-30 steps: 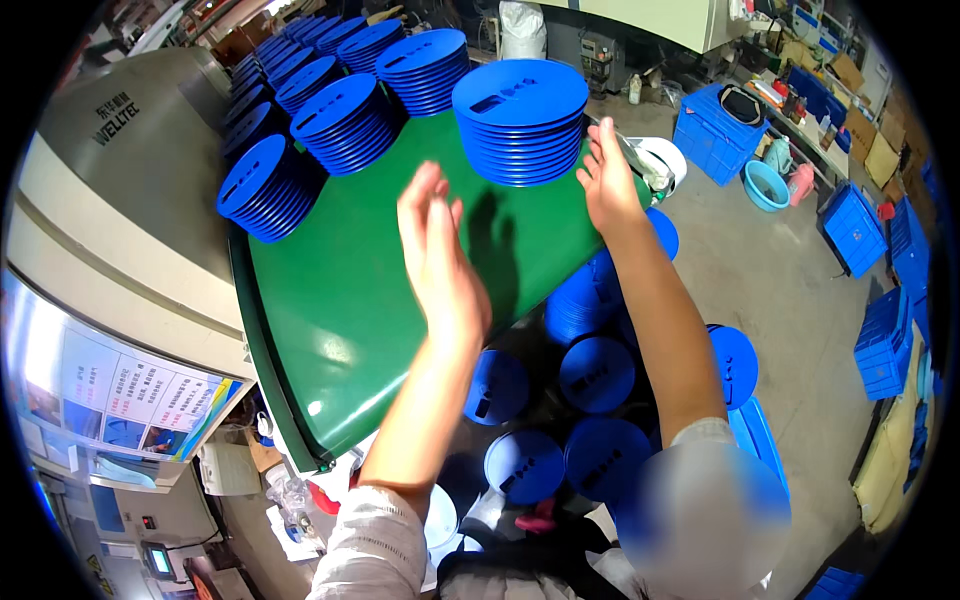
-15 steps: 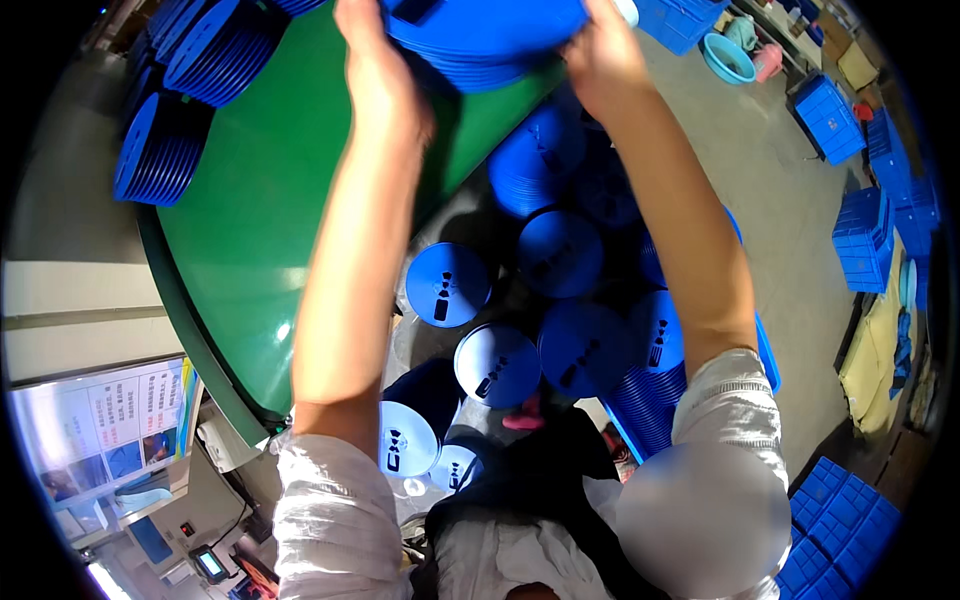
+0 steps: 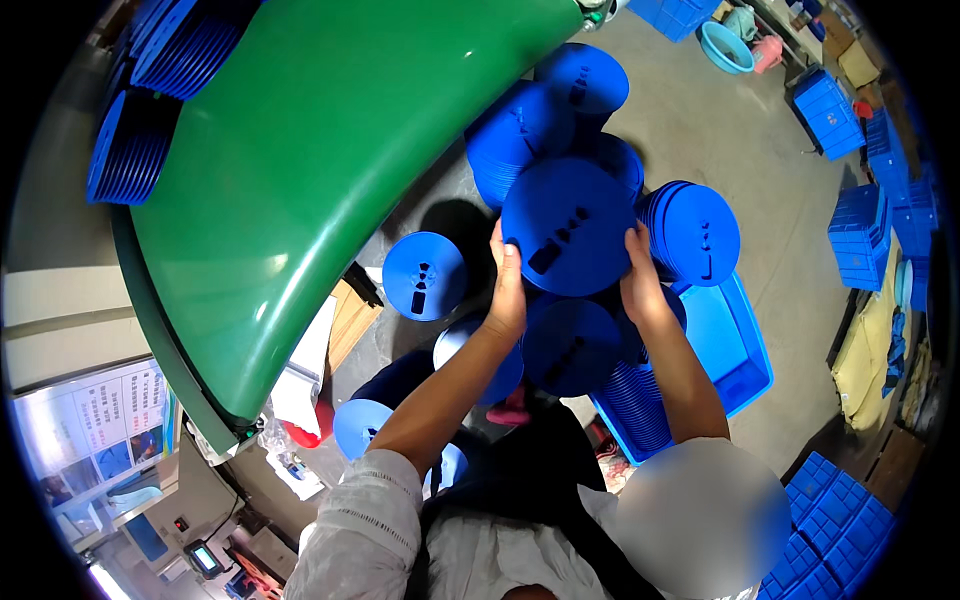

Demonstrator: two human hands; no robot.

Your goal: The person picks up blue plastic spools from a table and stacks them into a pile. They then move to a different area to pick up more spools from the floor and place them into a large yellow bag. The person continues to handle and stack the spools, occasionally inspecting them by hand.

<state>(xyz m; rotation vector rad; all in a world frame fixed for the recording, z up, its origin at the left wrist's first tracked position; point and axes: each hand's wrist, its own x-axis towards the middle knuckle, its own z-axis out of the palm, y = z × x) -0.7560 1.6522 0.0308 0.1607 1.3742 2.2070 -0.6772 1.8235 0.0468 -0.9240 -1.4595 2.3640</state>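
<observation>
A stack of round blue plastic discs with dark cut-outs is held between my two hands, above other stacks of the same kind. My left hand is closed round its left edge, and my right hand grips the right edge. How many discs the held stack has is hidden under its top one. Around it stand further blue stacks: one behind, one to the right, one on the left and another just in front.
A green conveyor belt curves along the left, with blue disc stacks at its far-left edge. A light blue tray holding discs lies at the right. Blue crates line the right side. Near the belt's end is a red tub.
Both hands have come down and nearer from over the green belt, bringing the disc stack above the stacks beside it. More of the belt and the light blue tray now shows.
</observation>
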